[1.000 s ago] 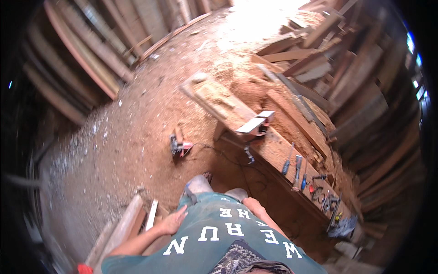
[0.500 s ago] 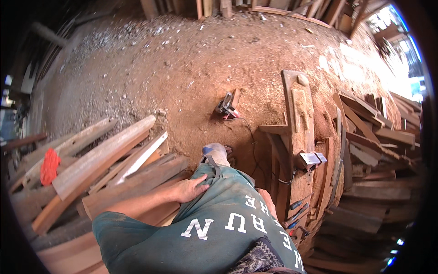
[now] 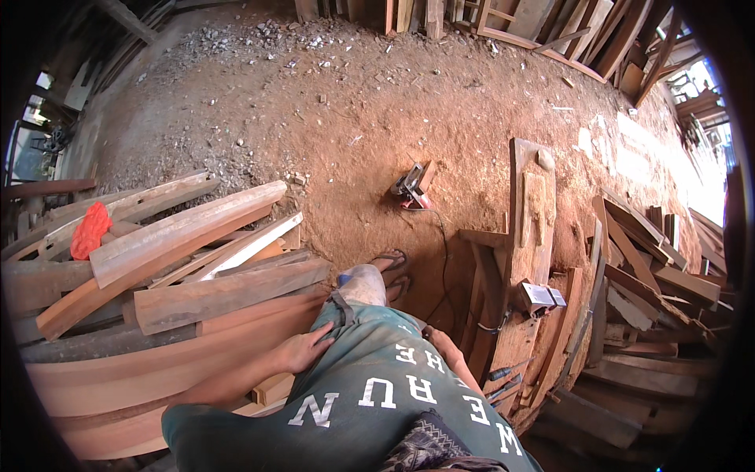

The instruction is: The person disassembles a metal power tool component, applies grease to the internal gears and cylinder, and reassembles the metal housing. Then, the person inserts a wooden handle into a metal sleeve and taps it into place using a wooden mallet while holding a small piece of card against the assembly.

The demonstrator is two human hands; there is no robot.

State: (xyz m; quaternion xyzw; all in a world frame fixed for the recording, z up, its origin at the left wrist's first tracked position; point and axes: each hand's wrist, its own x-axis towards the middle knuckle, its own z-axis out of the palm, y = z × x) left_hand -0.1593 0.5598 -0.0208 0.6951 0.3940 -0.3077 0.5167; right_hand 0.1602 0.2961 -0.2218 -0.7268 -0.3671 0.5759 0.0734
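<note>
My left hand (image 3: 307, 351) rests against the front of my green shirt (image 3: 346, 393) near the thigh, fingers stretched out, nothing in it. At the right edge of the shirt, my right hand (image 3: 447, 350) is partly covered by the cloth. Its fingers look curled around a small dark thing that I cannot make out. Closest to that hand is a wooden workbench (image 3: 515, 271) bearing a silver box-shaped tool (image 3: 539, 299) and several thin hand tools with blue parts (image 3: 506, 370). Ahead on the ground lies a corded power tool (image 3: 409, 189) with a metal plate and red body, against a wood block (image 3: 427, 178).
Stacked timber (image 3: 228, 299) fills the left side, with a red plastic bag (image 3: 91, 230) on it. More boards (image 3: 645, 370) lie piled at the right. A black cord (image 3: 446, 252) runs from the power tool toward the bench. Sawdust covers the ground (image 3: 330, 134).
The view has shifted, so the bench and power tool sit slightly farther right and lower. My right hand shows more beside the shirt; my sandalled foot is more visible. My left hand stays on the shirt.
</note>
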